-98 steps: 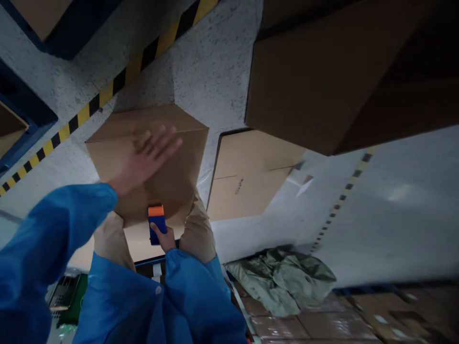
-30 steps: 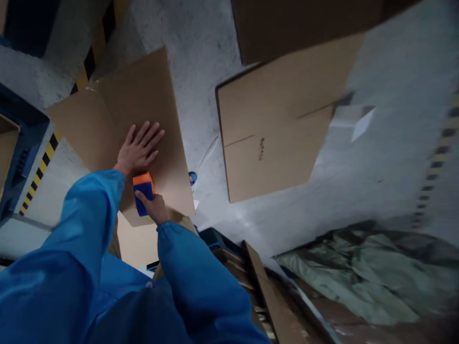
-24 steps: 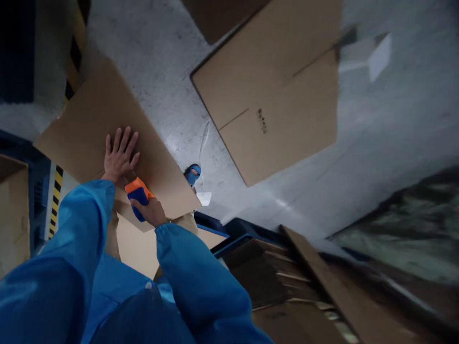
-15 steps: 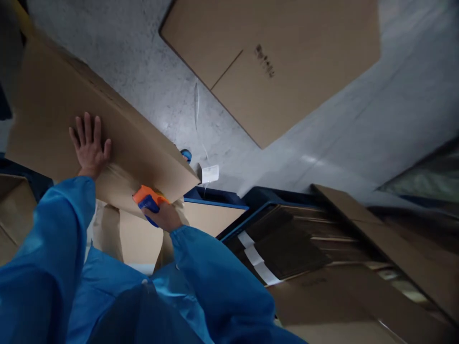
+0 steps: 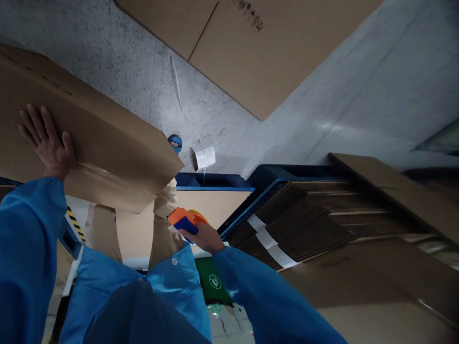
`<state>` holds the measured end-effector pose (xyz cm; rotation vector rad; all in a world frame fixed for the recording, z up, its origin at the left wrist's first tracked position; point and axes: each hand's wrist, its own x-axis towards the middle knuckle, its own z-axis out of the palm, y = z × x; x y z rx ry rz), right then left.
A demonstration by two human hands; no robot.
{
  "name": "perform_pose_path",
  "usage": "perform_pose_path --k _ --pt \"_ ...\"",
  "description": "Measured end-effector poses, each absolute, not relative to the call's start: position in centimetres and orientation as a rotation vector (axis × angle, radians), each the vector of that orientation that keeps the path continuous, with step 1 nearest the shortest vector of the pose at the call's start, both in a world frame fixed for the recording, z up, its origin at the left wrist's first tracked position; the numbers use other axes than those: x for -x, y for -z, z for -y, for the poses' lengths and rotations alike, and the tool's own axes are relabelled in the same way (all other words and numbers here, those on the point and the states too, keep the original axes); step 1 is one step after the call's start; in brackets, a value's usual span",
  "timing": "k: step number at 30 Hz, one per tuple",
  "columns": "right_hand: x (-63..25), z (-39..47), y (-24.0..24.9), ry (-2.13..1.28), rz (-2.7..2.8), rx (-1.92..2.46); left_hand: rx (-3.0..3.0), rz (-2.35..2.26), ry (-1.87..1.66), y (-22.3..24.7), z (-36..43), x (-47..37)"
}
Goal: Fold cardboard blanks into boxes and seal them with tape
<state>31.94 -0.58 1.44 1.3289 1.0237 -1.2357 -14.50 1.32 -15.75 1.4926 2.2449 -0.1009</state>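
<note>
A large brown cardboard box (image 5: 118, 143) lies across the left side in front of my body, with a strip of clear tape along its near face. My left hand (image 5: 50, 143) rests flat on that face, fingers stretched out. My right hand (image 5: 202, 236) is wrapped round an orange and blue tape dispenser (image 5: 182, 220), with a yellow edge showing behind it. The dispenser is held apart from the box, to the right of its near corner and over my trouser leg. Part of its handle is hidden by my fingers.
A flat cardboard sheet (image 5: 265, 57) lies ahead on the grey floor (image 5: 222, 114). To the right are folded cartons bound with a white strap (image 5: 267, 241) and a dark blue pallet (image 5: 276, 174). A white roll (image 5: 204, 157) lies near a blue shoe. A green bag (image 5: 211, 282) is below my right arm.
My right hand has drawn the tape dispenser away from the box, to the right and downward. My left hand stays flat on the box, and both appear farther left as the view shifts.
</note>
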Motion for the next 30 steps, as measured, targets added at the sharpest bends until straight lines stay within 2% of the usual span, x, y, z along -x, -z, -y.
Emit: perform_pose_path --k 5,12,24,30 --pt "-32.4 1.4 -0.9 1.262 -1.026 -1.269 -1.559 -2.258 0.115 15.4 -1.7 14.3" --pt "-34.5 3.3 0.5 1.132 -1.047 -1.288 -1.588 -2.26 0.031 14.9 -1.8 13.7" --pt "-28.6 4.7 10.0 1.029 -1.04 -1.478 -1.587 -2.254 0.001 14.8 -1.9 13.6" --pt "-24.9 7.3 11.6 0.994 -1.021 -1.615 -1.523 -2.264 0.003 14.6 -2.2 13.0"
